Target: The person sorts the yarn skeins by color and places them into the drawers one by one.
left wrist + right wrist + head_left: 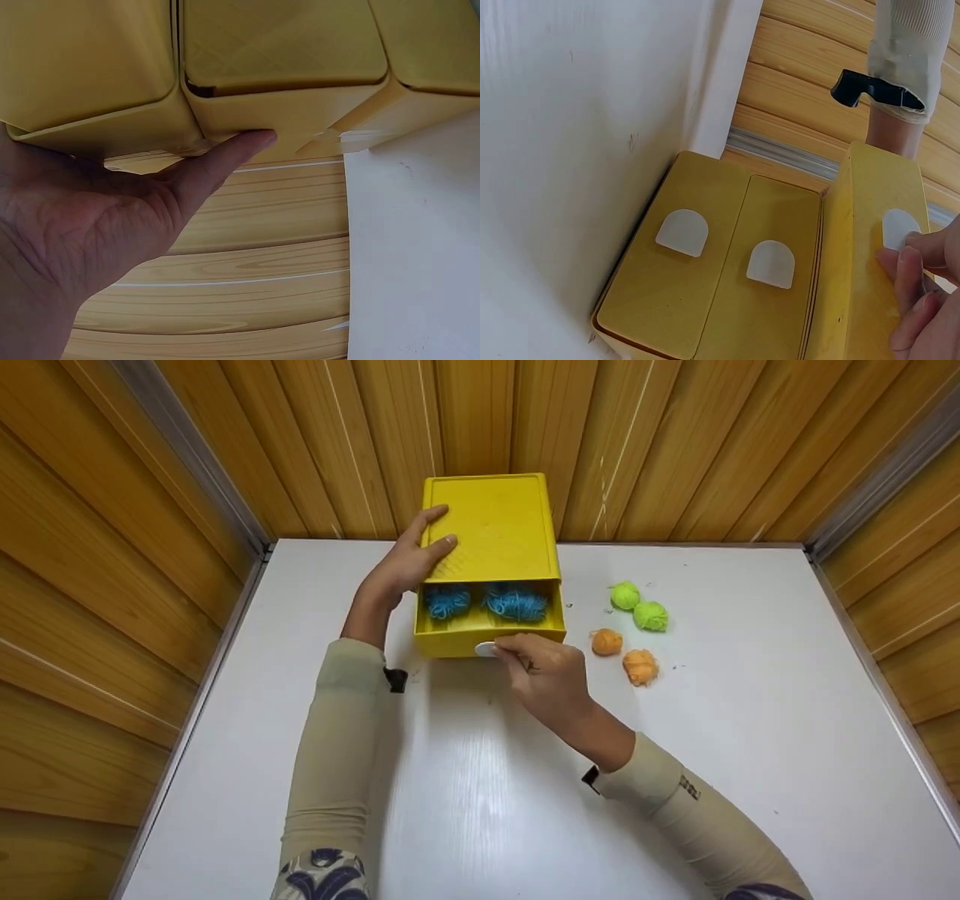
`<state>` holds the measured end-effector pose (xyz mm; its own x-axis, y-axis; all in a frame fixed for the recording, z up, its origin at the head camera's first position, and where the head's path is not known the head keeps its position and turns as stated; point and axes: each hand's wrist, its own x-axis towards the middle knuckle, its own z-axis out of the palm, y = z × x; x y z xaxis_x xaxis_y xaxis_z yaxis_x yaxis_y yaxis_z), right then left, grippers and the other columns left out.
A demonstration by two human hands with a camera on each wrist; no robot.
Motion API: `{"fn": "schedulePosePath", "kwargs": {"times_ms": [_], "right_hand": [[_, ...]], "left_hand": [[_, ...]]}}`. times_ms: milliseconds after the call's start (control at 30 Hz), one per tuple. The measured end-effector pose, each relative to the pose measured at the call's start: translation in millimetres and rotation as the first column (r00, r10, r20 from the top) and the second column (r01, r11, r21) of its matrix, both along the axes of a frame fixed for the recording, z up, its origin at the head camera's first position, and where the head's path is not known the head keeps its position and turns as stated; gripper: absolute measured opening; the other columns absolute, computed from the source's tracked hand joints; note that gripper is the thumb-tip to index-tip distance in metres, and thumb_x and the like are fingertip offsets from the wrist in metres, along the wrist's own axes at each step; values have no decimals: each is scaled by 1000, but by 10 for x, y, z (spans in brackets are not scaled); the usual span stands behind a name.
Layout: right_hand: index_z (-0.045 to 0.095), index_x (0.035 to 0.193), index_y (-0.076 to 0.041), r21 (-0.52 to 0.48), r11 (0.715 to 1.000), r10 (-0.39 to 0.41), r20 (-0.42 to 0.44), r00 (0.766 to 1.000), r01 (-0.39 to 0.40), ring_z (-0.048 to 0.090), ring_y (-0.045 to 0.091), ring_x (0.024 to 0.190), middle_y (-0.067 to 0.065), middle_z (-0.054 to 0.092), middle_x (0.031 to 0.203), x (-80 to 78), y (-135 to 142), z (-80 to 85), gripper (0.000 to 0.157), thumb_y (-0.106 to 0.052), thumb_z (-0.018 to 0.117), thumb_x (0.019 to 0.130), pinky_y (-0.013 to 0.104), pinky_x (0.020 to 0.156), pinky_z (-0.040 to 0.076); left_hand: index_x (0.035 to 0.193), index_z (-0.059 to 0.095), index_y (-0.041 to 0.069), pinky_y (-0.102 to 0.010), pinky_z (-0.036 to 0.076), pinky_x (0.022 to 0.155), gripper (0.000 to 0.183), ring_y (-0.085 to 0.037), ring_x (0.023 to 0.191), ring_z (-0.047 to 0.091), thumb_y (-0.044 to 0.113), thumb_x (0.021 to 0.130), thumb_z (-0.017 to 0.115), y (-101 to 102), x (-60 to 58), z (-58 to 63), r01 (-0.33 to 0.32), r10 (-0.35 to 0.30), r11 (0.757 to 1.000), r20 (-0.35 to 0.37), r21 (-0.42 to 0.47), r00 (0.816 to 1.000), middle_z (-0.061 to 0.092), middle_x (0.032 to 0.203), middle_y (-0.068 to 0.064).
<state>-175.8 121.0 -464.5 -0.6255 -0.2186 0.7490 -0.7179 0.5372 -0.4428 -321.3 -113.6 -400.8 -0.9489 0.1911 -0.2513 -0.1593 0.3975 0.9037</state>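
A yellow box of stacked drawers [487,525] stands by the back wall, its top drawer [450,643] pulled partly out. Two bundles of blue yarn [516,604] lie in that drawer. My left hand [411,559] rests against the box's left side, thumb and a finger reaching over the top. In the left wrist view, one straight digit of the left hand [112,217] lies along the box's side. My right hand [551,671] pinches the drawer's white tab handle [898,227] between thumb and finger. Two lower drawers [705,300] with white tabs are closed.
Right of the box, two green yarn balls [637,606] and two orange yarn balls [624,654] lie on the white table [480,795]. Wood-patterned panels [645,450] rise behind the table and at both sides.
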Motion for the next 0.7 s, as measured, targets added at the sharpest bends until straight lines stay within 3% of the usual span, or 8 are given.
{"fn": "schedulePosePath", "kwargs": {"times_ms": [433,700], "right_hand": [[82,97,-5,-5,1000,-10,29,1000,10,79,20,80,9,83,91,-116,-18,12,8,-11,84,92,35,74,65],[82,95,-6,-8,1000,-18,7,1000,18,71,18,65,8,82,87,-161,-41,18,4,-8,83,93,33,59,59]], "left_hand": [[163,24,54,-61,27,129,63,-26,143,42,50,109,55,9,-14,11,-7,8,1000,24,-11,1000,21,178,-3],[164,24,52,-60,31,126,63,-27,146,42,49,109,55,-7,-12,0,6,-6,1000,-2,-14,1000,21,177,-4]]}}
